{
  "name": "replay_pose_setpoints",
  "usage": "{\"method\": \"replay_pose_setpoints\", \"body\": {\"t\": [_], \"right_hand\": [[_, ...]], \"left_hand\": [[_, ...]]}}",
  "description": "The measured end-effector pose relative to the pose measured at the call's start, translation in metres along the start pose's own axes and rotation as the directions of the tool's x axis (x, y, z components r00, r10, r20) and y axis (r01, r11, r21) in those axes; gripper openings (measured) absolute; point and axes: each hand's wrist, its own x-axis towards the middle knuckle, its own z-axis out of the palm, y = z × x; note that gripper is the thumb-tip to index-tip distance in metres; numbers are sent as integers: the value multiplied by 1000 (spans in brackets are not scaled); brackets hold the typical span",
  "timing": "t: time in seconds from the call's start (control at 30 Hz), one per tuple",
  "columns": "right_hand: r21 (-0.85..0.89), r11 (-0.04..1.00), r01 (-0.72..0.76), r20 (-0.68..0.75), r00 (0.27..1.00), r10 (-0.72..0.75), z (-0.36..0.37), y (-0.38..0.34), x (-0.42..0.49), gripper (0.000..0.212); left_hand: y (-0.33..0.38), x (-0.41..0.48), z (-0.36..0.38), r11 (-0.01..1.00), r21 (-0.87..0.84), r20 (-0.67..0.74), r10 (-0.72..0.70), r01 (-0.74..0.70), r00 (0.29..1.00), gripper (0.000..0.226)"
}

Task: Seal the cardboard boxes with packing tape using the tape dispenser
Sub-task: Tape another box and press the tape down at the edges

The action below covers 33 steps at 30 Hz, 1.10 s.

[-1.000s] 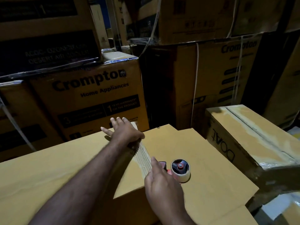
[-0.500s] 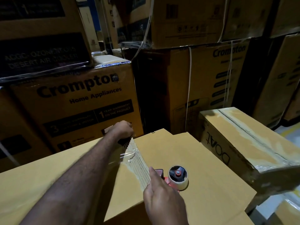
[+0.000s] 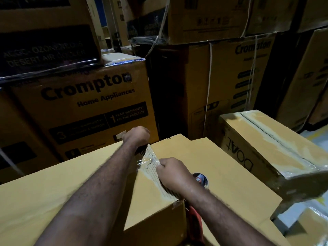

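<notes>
A large plain cardboard box (image 3: pixel 227 174) fills the foreground, its top flaps meeting along a seam. A ribbed, shiny strip of packing tape (image 3: pixel 150 158) runs along that seam. My left hand (image 3: pixel 136 136) is a fist at the box's far edge, holding the strip's far end. My right hand (image 3: pixel 173 173) is curled over the strip a little nearer to me, fingers pressing on it. The tape dispenser (image 3: pixel 201 179), with a white roll and a red handle, lies on the box top right of the seam, partly hidden under my right forearm.
A taped box marked boAt (image 3: pixel 266 144) stands tilted at the right, close to the work box. Tall stacks of Crompton cartons (image 3: pixel 92 96) wall in the far side. White straps hang down between them. A bit of pale floor (image 3: pixel 317 137) shows at the right.
My right hand has left the dispenser's side and slid forward along the tape toward my left hand. My left hand went from flat fingers to a fist at the far edge.
</notes>
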Motion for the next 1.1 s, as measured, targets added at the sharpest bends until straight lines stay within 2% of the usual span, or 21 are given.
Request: {"method": "replay_pose_setpoints", "body": {"t": [0.07, 0.13, 0.23, 0.37, 0.43, 0.5, 0.57, 0.63, 0.67, 0.8, 0.9, 1.1], "right_hand": [[101, 995, -7, 11, 1000, 6, -1, 6, -3, 34], [130, 992, 0, 8, 1000, -2, -5, 10, -6, 33], [5, 999, 39, -7, 999, -39, -10, 13, -16, 33], [-238, 971, -8, 27, 1000, 15, -12, 5, -42, 30], [-261, 965, -33, 13, 999, 38, -13, -3, -36, 25], [-212, 977, -3, 25, 1000, 8, -12, -9, -14, 18], [-44, 999, 28, 69, 997, -25, -11, -12, 11, 13], [142, 990, 14, 99, 995, -28, -8, -13, 27, 19], [175, 985, 12, 101, 994, -30, -7, -12, 29, 23], [157, 986, 59, 90, 993, -73, -4, -7, 19, 31], [141, 986, 88, 78, 992, -99, -4, 11, 0, 31], [197, 972, 126, 13, 991, -131, 4, 36, -44, 34]], "left_hand": [[0, 3, 3, 1000, -14, 3, 4, -4, 1000, 25], [0, 3, 3, 1000, -17, -4, 13, -13, 1000, 20], [1, 4, 8, 998, -61, -11, 32, -32, 999, 20], [1, 6, 9, 999, -30, -20, 42, -43, 999, 26], [2, 6, 9, 998, 1, -18, 58, -58, 998, 25], [5, 5, 11, 997, 2, -8, 81, -80, 997, 22], [5, 6, 17, 995, -11, -6, 100, -100, 995, 20], [1, 10, 20, 995, -56, 3, 83, -83, 997, 19], [-3, 13, 21, 993, -93, 16, 70, -68, 997, 19], [-14, 29, 26, 982, -190, 71, 35, -21, 997, 26], [-5, 27, 23, 994, -108, 39, 38, -34, 999, 21], [-7, 30, 26, 992, -126, 51, 9, -3, 999, 17]]}}
